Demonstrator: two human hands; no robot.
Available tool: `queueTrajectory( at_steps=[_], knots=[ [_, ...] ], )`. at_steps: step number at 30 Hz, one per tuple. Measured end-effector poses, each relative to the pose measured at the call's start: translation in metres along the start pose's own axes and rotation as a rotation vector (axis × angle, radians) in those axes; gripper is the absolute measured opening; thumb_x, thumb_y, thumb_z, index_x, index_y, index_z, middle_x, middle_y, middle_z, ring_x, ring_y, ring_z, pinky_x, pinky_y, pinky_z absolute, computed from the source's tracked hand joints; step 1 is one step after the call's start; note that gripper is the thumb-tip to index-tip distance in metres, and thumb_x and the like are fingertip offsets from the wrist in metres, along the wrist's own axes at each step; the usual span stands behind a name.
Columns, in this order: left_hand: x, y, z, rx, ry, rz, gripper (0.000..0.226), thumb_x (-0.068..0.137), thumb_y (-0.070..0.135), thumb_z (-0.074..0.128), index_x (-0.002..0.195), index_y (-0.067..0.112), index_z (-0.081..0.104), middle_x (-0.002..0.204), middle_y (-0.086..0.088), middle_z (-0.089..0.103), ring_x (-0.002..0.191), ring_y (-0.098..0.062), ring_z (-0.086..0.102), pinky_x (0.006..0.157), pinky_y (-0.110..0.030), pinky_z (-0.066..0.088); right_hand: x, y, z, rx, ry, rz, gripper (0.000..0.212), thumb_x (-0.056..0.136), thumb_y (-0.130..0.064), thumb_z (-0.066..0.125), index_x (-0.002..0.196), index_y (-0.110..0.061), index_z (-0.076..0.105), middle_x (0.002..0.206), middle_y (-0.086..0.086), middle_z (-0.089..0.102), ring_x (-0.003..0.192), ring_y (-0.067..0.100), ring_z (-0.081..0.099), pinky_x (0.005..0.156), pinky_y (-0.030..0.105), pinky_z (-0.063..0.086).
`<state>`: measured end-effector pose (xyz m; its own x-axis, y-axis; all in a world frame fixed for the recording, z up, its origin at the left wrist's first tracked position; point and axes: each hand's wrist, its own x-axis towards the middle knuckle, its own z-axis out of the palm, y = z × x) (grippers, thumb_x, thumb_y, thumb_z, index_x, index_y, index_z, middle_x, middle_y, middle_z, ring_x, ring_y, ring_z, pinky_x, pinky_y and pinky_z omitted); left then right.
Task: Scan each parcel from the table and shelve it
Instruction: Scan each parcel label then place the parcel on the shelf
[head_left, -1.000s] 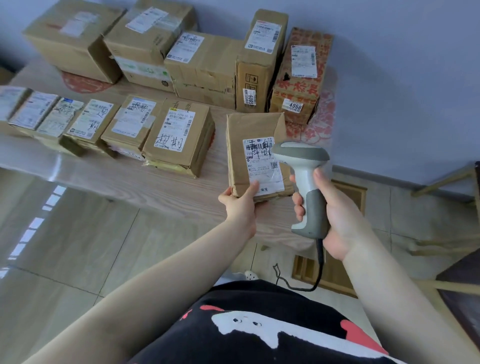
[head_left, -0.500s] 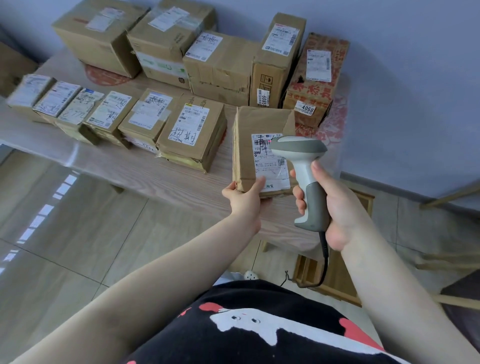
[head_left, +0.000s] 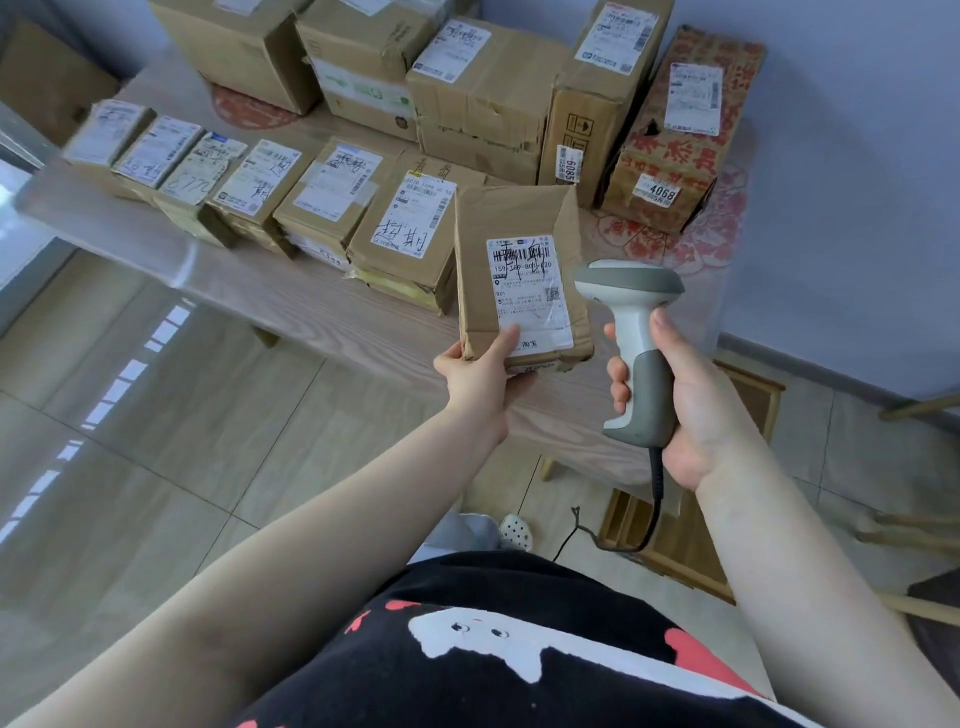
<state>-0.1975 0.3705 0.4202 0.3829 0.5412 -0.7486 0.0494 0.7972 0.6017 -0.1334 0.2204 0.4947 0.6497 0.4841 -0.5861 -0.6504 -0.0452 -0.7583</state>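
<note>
Held parcel (head_left: 511, 270) lifted at the counter's (head_left: 291, 306) near edge, left hand (head_left: 480, 379) under its lower left corner, fingers (head_left: 506, 340) clamped on it, thumb on the white label (head_left: 527, 288) reading "159-160-801-120" under black handwriting. Right of the parcel, scanner (head_left: 636, 332) upright, right hand (head_left: 685, 405) fingers wrapped shut on its grip. Behind the parcel, stickers "6085" (head_left: 567, 165) and "4068" (head_left: 658, 191). Left of the parcel, bare counter strip along the edge. Compared with half a second ago, parcel raised nearer the camera.
</note>
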Motion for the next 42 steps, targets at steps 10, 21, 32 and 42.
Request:
queueTrajectory(
  at_steps=[10,21,32,42],
  knots=[
    [-0.042,0.049,-0.133,0.006,0.126,0.136,0.066,0.084,0.021,0.079,0.133,0.014,0.034,0.124,-0.007,0.060,0.107,-0.026,0.070,0.080,-0.040,0.062,0.010,0.033,0.064,-0.040,-0.241,0.047,0.042,0.096,-0.052,0.044,0.105,-0.018,0.068,0.067,-0.004,0.055,0.058,0.005,0.048,0.058,0.017,0.044],
    [-0.066,0.099,-0.359,-0.280,0.516,0.256,0.063,0.088,0.019,0.075,0.133,0.015,0.031,0.118,-0.003,0.060,0.101,-0.023,0.070,0.088,-0.041,0.060,0.020,0.127,0.223,-0.461,-0.360,0.160,0.039,0.097,-0.050,0.046,0.103,-0.020,0.069,0.066,-0.003,0.056,0.056,0.010,0.048,0.060,0.025,0.038],
    [-0.055,0.157,-0.555,-0.566,0.719,0.279,0.065,0.086,0.022,0.078,0.130,0.016,0.030,0.115,-0.001,0.057,0.113,-0.026,0.065,0.088,-0.042,0.060,0.014,0.213,0.404,-0.669,-0.454,0.177,0.039,0.099,-0.051,0.046,0.101,-0.018,0.068,0.064,-0.004,0.058,0.053,0.007,0.051,0.053,0.017,0.046],
    [-0.047,0.214,-0.665,-0.780,0.853,0.297,0.070,0.085,0.021,0.079,0.133,0.010,0.030,0.125,-0.008,0.052,0.096,-0.017,0.065,0.088,-0.049,0.059,0.014,0.277,0.594,-0.865,-0.779,0.247,0.044,0.096,-0.056,0.048,0.111,-0.018,0.066,0.069,-0.002,0.059,0.057,0.010,0.052,0.060,0.026,0.043]
  ],
)
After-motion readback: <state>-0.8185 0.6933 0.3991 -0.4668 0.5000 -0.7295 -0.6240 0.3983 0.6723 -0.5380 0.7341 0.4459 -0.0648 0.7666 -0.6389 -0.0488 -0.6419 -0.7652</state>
